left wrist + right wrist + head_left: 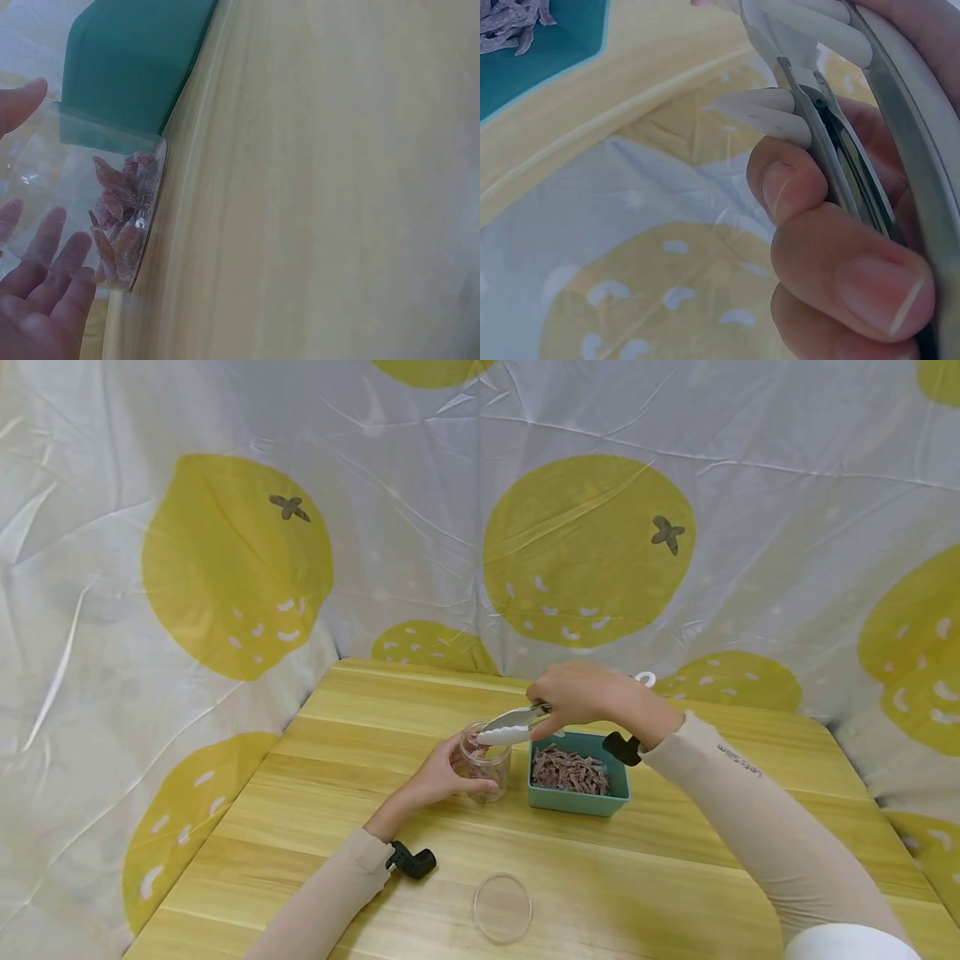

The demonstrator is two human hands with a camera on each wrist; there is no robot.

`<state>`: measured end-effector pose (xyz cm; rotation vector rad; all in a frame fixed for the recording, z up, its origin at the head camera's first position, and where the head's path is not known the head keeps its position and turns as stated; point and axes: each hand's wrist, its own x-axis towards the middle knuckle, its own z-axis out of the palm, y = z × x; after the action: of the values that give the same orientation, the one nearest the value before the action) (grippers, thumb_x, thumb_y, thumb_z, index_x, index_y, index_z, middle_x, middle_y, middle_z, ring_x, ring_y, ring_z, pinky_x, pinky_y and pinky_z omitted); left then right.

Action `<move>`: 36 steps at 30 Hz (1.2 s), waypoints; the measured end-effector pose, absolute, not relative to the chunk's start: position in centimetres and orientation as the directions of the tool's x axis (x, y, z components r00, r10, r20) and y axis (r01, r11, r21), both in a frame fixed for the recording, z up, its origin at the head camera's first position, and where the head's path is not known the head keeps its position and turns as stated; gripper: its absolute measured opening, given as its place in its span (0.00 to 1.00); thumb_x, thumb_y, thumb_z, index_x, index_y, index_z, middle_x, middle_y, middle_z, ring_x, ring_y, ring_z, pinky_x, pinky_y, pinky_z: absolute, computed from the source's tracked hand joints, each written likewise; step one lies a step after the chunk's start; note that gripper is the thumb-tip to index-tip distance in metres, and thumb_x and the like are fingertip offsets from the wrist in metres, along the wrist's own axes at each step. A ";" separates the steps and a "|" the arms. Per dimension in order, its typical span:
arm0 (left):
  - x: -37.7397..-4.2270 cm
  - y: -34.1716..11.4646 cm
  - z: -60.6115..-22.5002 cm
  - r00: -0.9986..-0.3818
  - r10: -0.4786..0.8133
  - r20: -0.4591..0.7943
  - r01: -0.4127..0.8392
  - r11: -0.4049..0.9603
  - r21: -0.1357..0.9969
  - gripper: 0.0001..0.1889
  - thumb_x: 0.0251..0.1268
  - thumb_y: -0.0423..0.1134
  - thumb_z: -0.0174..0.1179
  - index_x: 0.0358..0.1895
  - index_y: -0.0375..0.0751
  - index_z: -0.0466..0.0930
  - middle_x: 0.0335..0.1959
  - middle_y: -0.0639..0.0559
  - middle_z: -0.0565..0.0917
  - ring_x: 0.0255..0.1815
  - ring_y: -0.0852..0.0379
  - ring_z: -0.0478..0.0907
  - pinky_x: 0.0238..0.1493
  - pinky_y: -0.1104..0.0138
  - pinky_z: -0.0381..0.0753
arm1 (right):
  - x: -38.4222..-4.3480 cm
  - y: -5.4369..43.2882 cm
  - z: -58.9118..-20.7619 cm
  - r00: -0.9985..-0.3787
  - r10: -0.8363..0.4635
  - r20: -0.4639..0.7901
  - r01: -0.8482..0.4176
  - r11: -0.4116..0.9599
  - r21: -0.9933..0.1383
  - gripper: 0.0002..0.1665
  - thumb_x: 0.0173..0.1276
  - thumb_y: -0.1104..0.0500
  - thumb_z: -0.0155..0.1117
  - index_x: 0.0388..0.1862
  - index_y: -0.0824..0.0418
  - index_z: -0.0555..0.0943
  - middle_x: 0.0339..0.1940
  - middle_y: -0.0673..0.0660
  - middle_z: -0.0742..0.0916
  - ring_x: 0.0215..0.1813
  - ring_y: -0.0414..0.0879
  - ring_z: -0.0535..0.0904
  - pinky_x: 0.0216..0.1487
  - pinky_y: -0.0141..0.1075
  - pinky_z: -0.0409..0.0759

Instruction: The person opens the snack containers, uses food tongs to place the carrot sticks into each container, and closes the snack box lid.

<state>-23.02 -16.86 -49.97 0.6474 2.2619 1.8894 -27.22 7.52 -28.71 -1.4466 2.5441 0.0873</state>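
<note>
While the left hand (441, 774) curves round a clear jar (492, 775), the right hand (581, 693) grips tongs (513, 732); fingers (855, 266) curled round them.

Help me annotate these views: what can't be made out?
Head: middle of the tongs, hidden by the right hand.
Head: whether the tongs' tips pinch anything, too small to tell.
Left wrist: contents of the teal box, hidden by its wall.
Right wrist: rest of the teal box, cut off by the picture's edges.
</note>
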 end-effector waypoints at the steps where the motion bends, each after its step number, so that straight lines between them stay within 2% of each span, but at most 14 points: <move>1: -23.0 -16.9 -50.0 -0.901 0.397 0.174 0.243 0.129 0.961 0.43 0.52 0.30 0.76 0.73 0.42 0.65 0.65 0.42 0.75 0.67 0.40 0.72 0.67 0.55 0.70 | -27.2 7.4 -28.7 -0.499 -0.839 -0.219 -0.853 0.520 -0.051 0.21 0.63 0.42 0.73 0.34 0.59 0.82 0.24 0.46 0.79 0.23 0.39 0.67 0.26 0.32 0.65; 5: -23.0 -16.9 -50.0 -0.902 0.394 0.177 0.247 0.134 0.960 0.44 0.52 0.31 0.77 0.74 0.43 0.64 0.65 0.41 0.76 0.67 0.40 0.72 0.68 0.53 0.69 | -27.1 6.8 -28.6 -0.512 -0.826 -0.234 -0.845 0.533 -0.032 0.21 0.62 0.42 0.73 0.34 0.59 0.82 0.24 0.46 0.79 0.23 0.40 0.66 0.26 0.32 0.64; 10: -23.0 -16.9 -50.0 -0.896 0.401 0.189 0.257 0.124 0.958 0.45 0.53 0.30 0.76 0.75 0.44 0.63 0.63 0.43 0.77 0.66 0.40 0.72 0.67 0.54 0.70 | -27.1 6.1 -28.8 -0.532 -0.809 -0.249 -0.836 0.549 0.001 0.22 0.61 0.40 0.74 0.35 0.57 0.82 0.26 0.46 0.80 0.25 0.41 0.69 0.29 0.33 0.68; 19: -23.0 -16.9 -50.1 -0.898 0.399 0.188 0.250 0.109 0.962 0.44 0.53 0.27 0.75 0.74 0.43 0.64 0.64 0.45 0.77 0.65 0.47 0.74 0.67 0.56 0.70 | -27.0 6.0 -29.0 -0.550 -0.798 -0.245 -0.824 0.567 0.003 0.22 0.60 0.40 0.74 0.34 0.57 0.82 0.26 0.47 0.81 0.25 0.41 0.68 0.28 0.34 0.67; 24: -23.0 -16.9 -50.1 -0.899 0.399 0.181 0.242 0.110 0.964 0.45 0.52 0.28 0.76 0.74 0.45 0.64 0.64 0.46 0.77 0.64 0.51 0.75 0.66 0.58 0.72 | -27.1 6.1 -29.1 -0.548 -0.801 -0.240 -0.825 0.565 -0.002 0.23 0.59 0.39 0.74 0.35 0.58 0.83 0.26 0.47 0.81 0.25 0.41 0.68 0.27 0.33 0.67; 26: -22.9 -16.9 -50.2 -0.899 0.397 0.182 0.245 0.114 0.963 0.45 0.52 0.29 0.76 0.75 0.45 0.64 0.64 0.47 0.76 0.64 0.50 0.75 0.65 0.59 0.72 | -27.1 6.2 -29.1 -0.544 -0.804 -0.238 -0.826 0.563 -0.012 0.24 0.59 0.39 0.74 0.35 0.58 0.83 0.25 0.47 0.81 0.24 0.41 0.68 0.27 0.33 0.66; 30: -23.0 -16.9 -50.2 -0.898 0.400 0.184 0.251 0.122 0.960 0.45 0.52 0.31 0.76 0.75 0.45 0.63 0.64 0.44 0.76 0.64 0.46 0.75 0.64 0.59 0.74 | -27.2 6.7 -28.9 -0.549 -0.800 -0.242 -0.816 0.576 -0.052 0.26 0.59 0.39 0.74 0.39 0.60 0.84 0.29 0.50 0.83 0.26 0.41 0.72 0.29 0.35 0.72; 33: -23.0 -16.8 -50.2 -0.897 0.402 0.185 0.252 0.122 0.960 0.45 0.53 0.31 0.76 0.75 0.44 0.63 0.63 0.38 0.76 0.64 0.42 0.74 0.64 0.59 0.74 | -27.2 7.2 -28.7 -0.559 -0.794 -0.236 -0.804 0.590 -0.080 0.28 0.59 0.39 0.75 0.44 0.62 0.84 0.35 0.52 0.85 0.29 0.42 0.76 0.33 0.37 0.78; 36: -23.0 -16.7 -50.0 -0.899 0.396 0.185 0.252 0.124 0.960 0.46 0.53 0.30 0.76 0.76 0.42 0.61 0.63 0.33 0.75 0.66 0.39 0.72 0.66 0.57 0.72 | -27.4 8.0 -28.4 -0.567 -0.794 -0.219 -0.795 0.597 -0.105 0.29 0.59 0.39 0.74 0.45 0.62 0.84 0.36 0.52 0.85 0.30 0.42 0.76 0.34 0.37 0.78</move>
<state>-23.02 -16.71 -50.04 0.6568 2.2660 1.8950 -27.36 7.97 -28.42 -1.3095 2.5833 0.0081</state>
